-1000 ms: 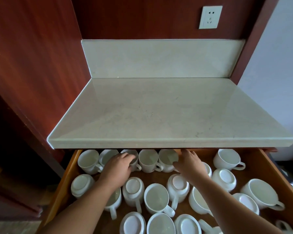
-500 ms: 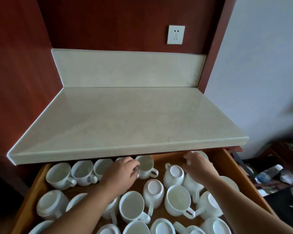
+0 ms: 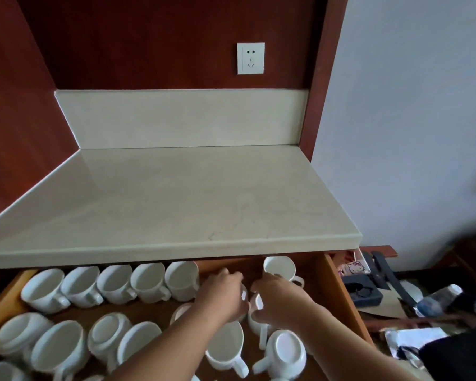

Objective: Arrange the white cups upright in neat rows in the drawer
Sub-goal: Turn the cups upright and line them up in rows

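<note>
Drawer [image 3: 338,292], wooden, pulled out under the desk [image 3: 176,204], across the lower frame.

Back row [image 3: 113,283]: five white cups upright, rims touching or nearly so, handles toward the viewer, left to centre. One further upright cup [image 3: 279,268] stands alone at the back, right of centre, with a gap between it and the row.

Front area: mixed. Several cups are upside down, bases showing, e.g. an inverted cup [image 3: 287,353] at lower right and another inverted cup [image 3: 107,334] at lower left; an upright cup [image 3: 226,345] sits at lower centre.

Left hand [image 3: 226,294]: centre of frame, fingers curled over a cup that is mostly hidden; firm grip or not, cannot tell.

Right hand [image 3: 282,299]: just beside the left, fingers closed round a white cup [image 3: 256,302] that shows between the two hands.

Risks, as judged: the hands work close together among crowded crockery, so a lifted cup could knock a neighbour and chip it; a handle could catch an adjacent rim; the desk edge overhangs the back row, so a cup raised too high there may strike it.

Change from half a second earlier: the view has swung left and up; the back row reads as longer and tidier; both hands have drawn together toward the gap at right of centre.
</note>
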Demonstrator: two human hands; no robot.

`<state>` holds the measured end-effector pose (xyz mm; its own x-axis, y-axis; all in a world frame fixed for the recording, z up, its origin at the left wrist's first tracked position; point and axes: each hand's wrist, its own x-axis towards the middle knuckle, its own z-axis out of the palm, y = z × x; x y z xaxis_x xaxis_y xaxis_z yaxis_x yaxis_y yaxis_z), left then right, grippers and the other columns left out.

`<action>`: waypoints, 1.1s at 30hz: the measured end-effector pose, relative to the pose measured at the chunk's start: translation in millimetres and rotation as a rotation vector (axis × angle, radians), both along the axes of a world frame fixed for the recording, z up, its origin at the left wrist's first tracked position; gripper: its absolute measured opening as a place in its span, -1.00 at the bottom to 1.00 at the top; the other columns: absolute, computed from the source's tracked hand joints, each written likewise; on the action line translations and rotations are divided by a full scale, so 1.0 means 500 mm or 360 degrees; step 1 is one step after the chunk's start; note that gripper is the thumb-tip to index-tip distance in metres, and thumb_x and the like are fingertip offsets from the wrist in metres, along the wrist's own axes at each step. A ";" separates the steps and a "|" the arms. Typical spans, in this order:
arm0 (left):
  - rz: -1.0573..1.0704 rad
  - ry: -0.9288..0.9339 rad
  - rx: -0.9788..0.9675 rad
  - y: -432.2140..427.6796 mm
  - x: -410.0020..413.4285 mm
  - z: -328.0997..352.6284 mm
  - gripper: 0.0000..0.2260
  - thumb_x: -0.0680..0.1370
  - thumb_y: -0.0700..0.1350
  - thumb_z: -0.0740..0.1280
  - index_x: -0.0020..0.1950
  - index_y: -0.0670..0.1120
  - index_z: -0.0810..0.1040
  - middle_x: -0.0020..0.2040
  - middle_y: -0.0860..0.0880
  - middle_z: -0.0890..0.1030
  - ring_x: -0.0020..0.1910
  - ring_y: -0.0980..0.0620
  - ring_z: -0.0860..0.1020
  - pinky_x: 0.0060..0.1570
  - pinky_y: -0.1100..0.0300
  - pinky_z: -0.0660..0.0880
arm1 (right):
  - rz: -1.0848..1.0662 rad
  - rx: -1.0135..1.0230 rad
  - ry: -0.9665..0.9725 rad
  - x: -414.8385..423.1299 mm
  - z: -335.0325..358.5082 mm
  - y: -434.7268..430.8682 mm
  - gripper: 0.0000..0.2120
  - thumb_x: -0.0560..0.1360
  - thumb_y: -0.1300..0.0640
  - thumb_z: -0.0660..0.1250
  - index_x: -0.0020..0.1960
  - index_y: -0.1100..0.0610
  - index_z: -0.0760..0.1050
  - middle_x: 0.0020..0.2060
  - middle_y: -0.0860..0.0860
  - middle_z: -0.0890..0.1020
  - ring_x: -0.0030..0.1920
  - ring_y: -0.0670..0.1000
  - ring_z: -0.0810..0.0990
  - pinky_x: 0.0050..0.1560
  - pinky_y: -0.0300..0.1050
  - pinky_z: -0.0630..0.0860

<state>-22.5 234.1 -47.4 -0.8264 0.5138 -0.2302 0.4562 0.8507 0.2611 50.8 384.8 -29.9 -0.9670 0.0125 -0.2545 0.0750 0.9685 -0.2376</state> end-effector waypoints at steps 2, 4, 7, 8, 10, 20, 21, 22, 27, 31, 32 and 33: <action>0.0056 -0.0018 -0.0047 0.013 0.003 -0.007 -0.51 0.47 0.09 0.39 0.38 0.04 0.46 0.31 -0.07 0.46 0.25 -0.17 0.56 0.23 0.00 0.52 | 0.0020 0.0028 0.0008 0.005 -0.009 0.005 -0.62 0.44 0.00 0.37 0.24 0.03 0.50 0.21 0.03 0.51 0.24 0.10 0.51 0.15 0.04 0.55; 0.0107 -0.0056 -0.0060 0.019 0.005 -0.013 -0.52 0.47 0.02 0.41 0.38 0.04 0.44 0.30 -0.06 0.42 0.24 -0.16 0.57 0.20 0.01 0.53 | 0.0033 0.0027 0.0019 0.009 -0.019 0.007 -0.60 0.45 0.02 0.37 0.27 0.04 0.47 0.25 0.05 0.47 0.27 0.13 0.48 0.18 0.05 0.53; 0.0162 -0.0070 -0.0022 0.019 0.005 -0.008 -0.49 0.45 0.04 0.46 0.38 0.08 0.45 0.29 -0.03 0.42 0.23 -0.13 0.56 0.18 0.04 0.53 | 0.0029 -0.0022 0.0011 0.009 -0.021 0.013 -0.55 0.44 0.01 0.40 0.30 0.03 0.44 0.27 0.04 0.45 0.29 0.12 0.44 0.17 0.07 0.53; 0.0178 -0.0067 0.0007 0.016 0.005 -0.003 -0.48 0.44 0.05 0.48 0.39 0.09 0.46 0.29 -0.02 0.43 0.23 -0.12 0.56 0.17 0.05 0.52 | 0.0031 -0.0031 0.0001 0.008 -0.022 0.016 -0.52 0.43 0.00 0.42 0.32 0.02 0.44 0.26 0.04 0.45 0.28 0.12 0.45 0.17 0.07 0.53; 0.0229 -0.0078 0.0083 0.007 0.007 0.017 -0.46 0.45 0.09 0.49 0.40 0.10 0.46 0.33 0.00 0.43 0.24 -0.10 0.55 0.17 0.05 0.52 | 0.0027 -0.0065 -0.0003 0.005 -0.020 0.023 -0.50 0.43 -0.04 0.43 0.33 0.01 0.45 0.25 0.03 0.46 0.27 0.10 0.47 0.15 0.03 0.53; 0.1095 -0.0756 0.1502 -0.088 0.064 0.121 -0.78 0.49 0.08 0.51 0.08 0.04 0.64 -0.01 -0.02 0.68 -0.02 -0.04 0.66 -0.01 -0.12 0.68 | -0.0316 -0.0900 -0.0095 -0.022 0.052 0.027 -0.39 0.22 0.04 0.43 0.28 -0.11 0.50 0.10 -0.06 0.68 0.13 0.04 0.65 0.23 0.10 0.56; 0.1219 -0.0999 0.1695 -0.093 0.070 0.125 -0.78 0.52 0.03 0.50 0.10 -0.04 0.65 0.01 -0.14 0.68 -0.04 -0.13 0.68 -0.04 -0.14 0.69 | -0.0300 -0.1162 -0.0152 -0.018 0.061 0.028 -0.33 0.19 0.10 0.44 0.30 -0.12 0.49 0.14 -0.04 0.68 0.17 0.07 0.64 0.28 0.15 0.54; 0.1332 -0.1232 0.1845 -0.097 0.073 0.127 -0.74 0.54 0.02 0.49 0.12 -0.12 0.65 0.02 -0.24 0.68 -0.07 -0.21 0.69 -0.09 -0.13 0.70 | -0.0263 -0.1413 -0.0246 -0.013 0.071 0.027 -0.30 0.22 0.18 0.45 0.36 -0.10 0.47 0.20 -0.02 0.66 0.23 0.08 0.62 0.33 0.15 0.52; 0.1508 -0.1876 0.2047 -0.112 0.069 0.118 -0.55 0.55 0.14 0.43 0.19 -0.23 0.64 0.10 -0.36 0.68 -0.12 -0.31 0.68 -0.15 -0.07 0.69 | -0.0012 -0.2014 -0.0480 0.005 0.141 -0.018 -0.52 0.48 0.30 0.37 0.39 0.11 0.48 0.24 0.19 0.62 0.26 0.12 0.60 0.35 0.05 0.48; 0.1407 -0.1932 0.2010 -0.108 0.056 0.108 -0.51 0.61 0.22 0.33 0.18 -0.21 0.66 0.03 -0.29 0.72 -0.15 -0.25 0.69 -0.22 -0.01 0.71 | -0.0127 -0.1973 -0.0265 -0.005 0.127 -0.046 -0.54 0.43 0.22 0.48 0.31 0.16 0.51 0.15 0.27 0.64 0.13 0.13 0.65 0.18 0.07 0.58; 0.1371 -0.1863 0.1922 -0.107 0.050 0.102 -0.49 0.63 0.25 0.29 0.17 -0.21 0.64 -0.03 -0.29 0.72 -0.19 -0.25 0.68 -0.24 -0.01 0.69 | -0.0208 -0.1895 -0.0194 -0.009 0.112 -0.047 -0.53 0.39 0.19 0.54 0.27 0.14 0.54 0.10 0.22 0.67 0.08 0.12 0.67 0.16 0.11 0.61; 0.1358 -0.1739 0.1810 -0.107 0.046 0.102 -0.47 0.64 0.27 0.24 0.15 -0.21 0.63 -0.11 -0.29 0.72 -0.23 -0.25 0.67 -0.25 -0.02 0.66 | -0.0267 -0.1821 -0.0158 -0.011 0.100 -0.048 -0.53 0.36 0.17 0.57 0.23 0.14 0.56 0.05 0.18 0.70 0.04 0.10 0.68 0.14 0.11 0.62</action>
<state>0.7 180.5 3.5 -0.6525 0.3497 -0.6723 -0.7317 -0.0597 0.6790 45.2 360.8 20.2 -0.9502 -0.1477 -0.2744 0.2493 0.1677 -0.9538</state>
